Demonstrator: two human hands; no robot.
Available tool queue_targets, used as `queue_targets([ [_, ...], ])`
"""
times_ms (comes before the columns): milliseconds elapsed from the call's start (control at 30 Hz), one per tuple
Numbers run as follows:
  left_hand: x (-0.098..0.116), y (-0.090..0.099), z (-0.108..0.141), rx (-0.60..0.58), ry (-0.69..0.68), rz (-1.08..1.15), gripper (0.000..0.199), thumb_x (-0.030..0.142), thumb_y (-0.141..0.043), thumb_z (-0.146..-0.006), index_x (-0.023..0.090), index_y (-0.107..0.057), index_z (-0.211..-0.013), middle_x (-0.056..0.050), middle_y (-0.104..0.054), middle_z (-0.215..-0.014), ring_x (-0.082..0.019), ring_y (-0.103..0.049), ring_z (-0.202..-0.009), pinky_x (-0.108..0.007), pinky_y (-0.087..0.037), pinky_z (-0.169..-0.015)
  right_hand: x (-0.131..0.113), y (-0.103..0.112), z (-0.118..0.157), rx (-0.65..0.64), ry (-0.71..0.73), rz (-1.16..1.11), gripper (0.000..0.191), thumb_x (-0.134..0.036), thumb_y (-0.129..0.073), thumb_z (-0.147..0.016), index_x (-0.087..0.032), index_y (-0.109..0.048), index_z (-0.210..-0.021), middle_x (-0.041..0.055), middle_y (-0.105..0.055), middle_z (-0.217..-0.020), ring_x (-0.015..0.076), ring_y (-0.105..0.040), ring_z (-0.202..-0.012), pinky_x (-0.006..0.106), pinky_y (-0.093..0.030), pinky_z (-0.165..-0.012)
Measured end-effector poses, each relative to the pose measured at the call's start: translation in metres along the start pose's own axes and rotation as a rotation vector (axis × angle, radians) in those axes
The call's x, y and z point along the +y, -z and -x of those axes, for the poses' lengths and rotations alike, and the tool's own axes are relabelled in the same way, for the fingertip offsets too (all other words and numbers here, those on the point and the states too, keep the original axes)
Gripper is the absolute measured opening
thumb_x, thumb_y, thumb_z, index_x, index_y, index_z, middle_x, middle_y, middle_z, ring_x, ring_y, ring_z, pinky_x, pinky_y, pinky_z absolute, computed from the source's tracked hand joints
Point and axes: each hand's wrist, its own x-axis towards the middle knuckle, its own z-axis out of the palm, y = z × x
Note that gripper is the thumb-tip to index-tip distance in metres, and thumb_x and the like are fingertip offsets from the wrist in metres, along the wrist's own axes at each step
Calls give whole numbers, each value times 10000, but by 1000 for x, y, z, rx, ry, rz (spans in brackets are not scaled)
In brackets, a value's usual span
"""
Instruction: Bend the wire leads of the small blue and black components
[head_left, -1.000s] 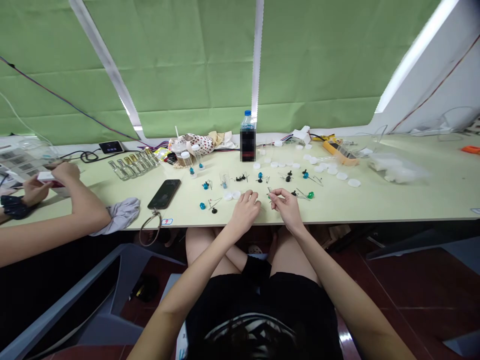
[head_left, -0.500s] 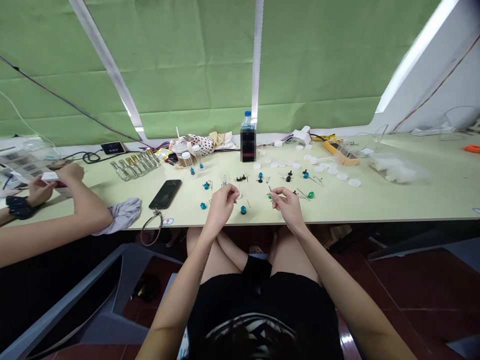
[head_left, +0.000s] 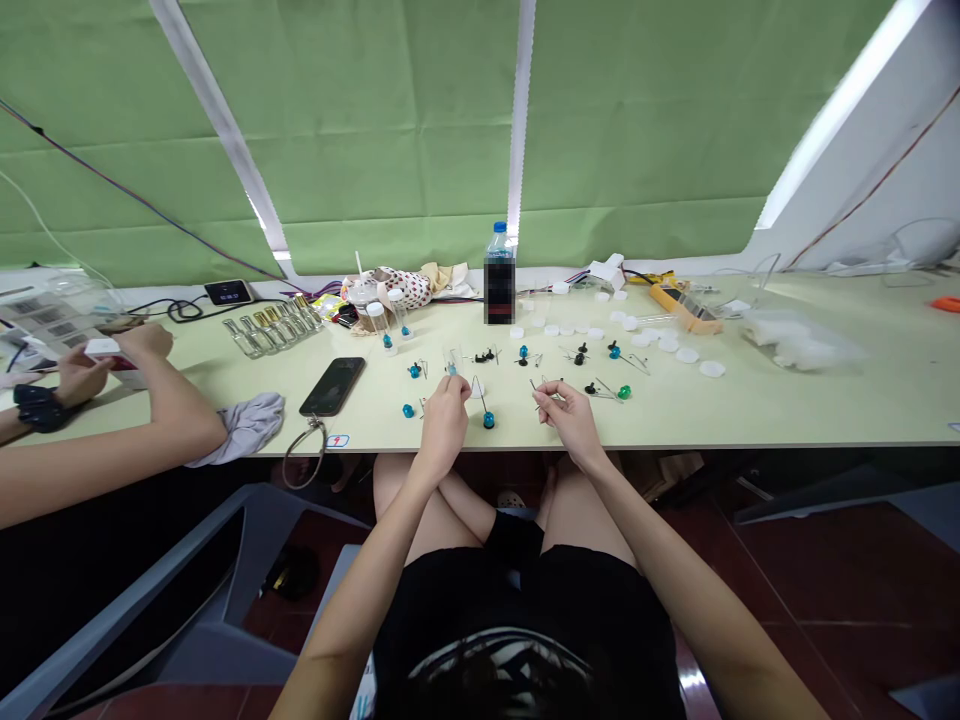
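Note:
My left hand [head_left: 445, 415] is closed in a pinch over the table, and what its fingertips hold, if anything, is hidden. Just behind it is a clear tube [head_left: 452, 358]; whether the fingers touch it I cannot tell. Beside these fingers lies a white round cap [head_left: 478, 392]. A blue bead-like piece with a dark base [head_left: 489, 420] sits to the right, a thin wire slanting up from it. My right hand [head_left: 568, 412] pinches a thin dark metal piece [head_left: 534, 387]. A green bead-like piece [head_left: 625, 392] lies farther right.
Several white caps [head_left: 667, 344] spread toward the back right. A dark bottle [head_left: 499, 285] stands at the back. To the left are a phone [head_left: 332, 386], glass vials [head_left: 274, 328] and a co-worker's arms [head_left: 172, 400]. A yellow multimeter [head_left: 686, 310] lies at the back right.
My left hand has shifted slightly left and turned inward, showing more of its back. My right hand has moved slightly left, its metal piece a little lower. The view has shifted a little.

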Motion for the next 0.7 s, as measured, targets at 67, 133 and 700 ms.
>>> queue_targets([
  [67,0,-2,1,10,-8,-50,201,49,-382,-877,195,-512,-832,-51,-558,-819,-184,-523,-684,-287,-355,-620,1,0,0,-5,-6,4,286,-471,-625,-806,-190,-586,-842,-44,-501,-536,111,-475,-507,230,-344,-485],
  [133,0,-5,2,17,-14,-91,198,46,-388,-878,195,-513,-840,-50,-551,-815,-185,-518,-672,-282,-339,-599,1,0,1,-11,-12,3,283,-466,-628,-806,-189,-586,-845,-44,-504,-537,110,-475,-509,229,-347,-489],
  [700,0,-12,7,21,-40,-118,191,72,-376,-915,190,-524,-884,-60,-548,-840,-192,-523,-698,-285,-352,-609,2,-1,0,-35,6,36,296,-482,-622,-806,-189,-591,-837,-37,-513,-535,118,-476,-499,241,-332,-478],
])
